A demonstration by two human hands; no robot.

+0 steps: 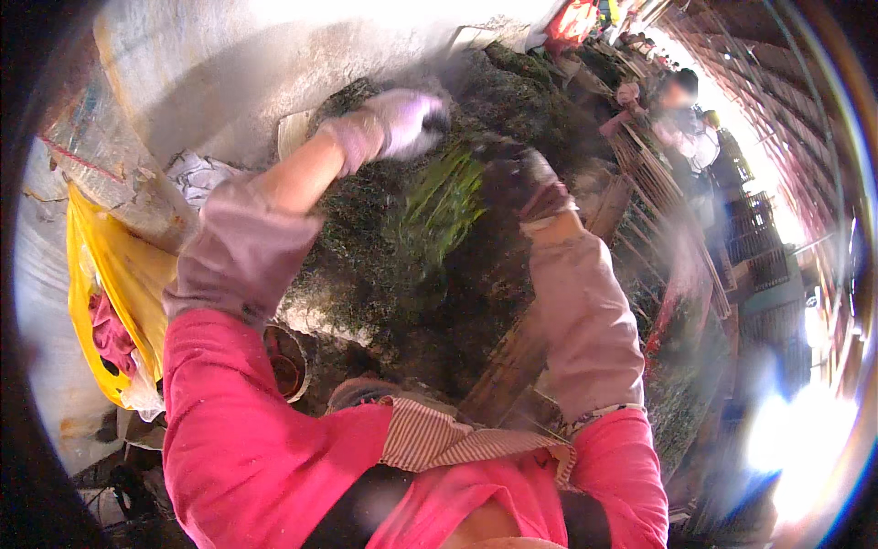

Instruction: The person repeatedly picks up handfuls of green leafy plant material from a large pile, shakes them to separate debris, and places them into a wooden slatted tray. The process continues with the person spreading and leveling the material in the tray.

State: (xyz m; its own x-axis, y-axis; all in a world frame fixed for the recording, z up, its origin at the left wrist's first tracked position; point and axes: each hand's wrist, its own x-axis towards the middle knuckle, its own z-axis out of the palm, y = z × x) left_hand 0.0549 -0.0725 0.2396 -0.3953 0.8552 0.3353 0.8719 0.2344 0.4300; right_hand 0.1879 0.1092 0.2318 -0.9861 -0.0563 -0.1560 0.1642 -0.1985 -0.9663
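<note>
A heap of dark green, stringy plant material [370,240], possibly seaweed, spreads in front of me. A brighter green clump of strands [446,199] lies between my hands, blurred by motion. My left hand [405,123], in a pale glove, is over the far left part of the heap, up and left of the clump. My right hand [518,168], in a dark, wet-looking glove, is just right of the clump's upper end. Blur and the dark heap hide the fingers of both hands, so whether either one grips strands cannot be told.
At left a yellow plastic bag [123,240] holding red cloth hangs beside a pale wall [226,82]. A round container [285,364] stands below my left arm. Wooden slats [638,185] border the heap at right, with a person [686,137] beyond. A red bag [573,24] is at the far end.
</note>
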